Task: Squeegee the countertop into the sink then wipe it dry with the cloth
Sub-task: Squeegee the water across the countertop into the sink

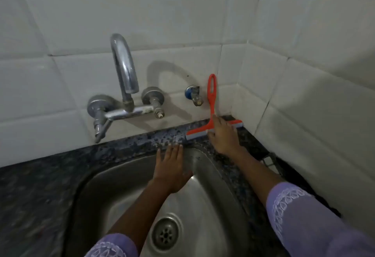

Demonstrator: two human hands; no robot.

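Dark speckled granite countertop [125, 145], left stretch: blurred and dim, surface detail hard to make out; whether it is wet cannot be told. Round stainless steel sink basin [205, 202] set into the countertop; its near rim is cut off by the bottom edge of the view, drain grate [166, 232] visible low in the bowl. Chrome wall-mounted mixer tap with a curved spout [123, 70] fixed to the white wall tiles [60, 86] above the countertop's far edge; a small blue-capped angle valve [192, 94] sits on the tiles to its right. Left hand [171, 167]: open, fingers together and extended, palm down over the far rim of the sink, fingertips [174, 147] reaching the countertop's far strip; it holds nothing, and contact under the palm is hidden. Orange plastic squeegee with a grey rubber blade [211, 102]: stands at the far right corner of the countertop, blade down on the stone, looped handle upright against the tiles. Right hand [223, 137]: fingers laid over the squeegee's crossbar at the base of the handle, touching it; the middle of the blade is hidden behind the hand, and whether the fingers wrap fully round cannot be told. Lilac embroidered sleeves [294, 212] cover both forearms, cut off at the bottom edge. A dark wire object [271, 160] at the countertop's right edge is mostly hidden behind the right forearm.
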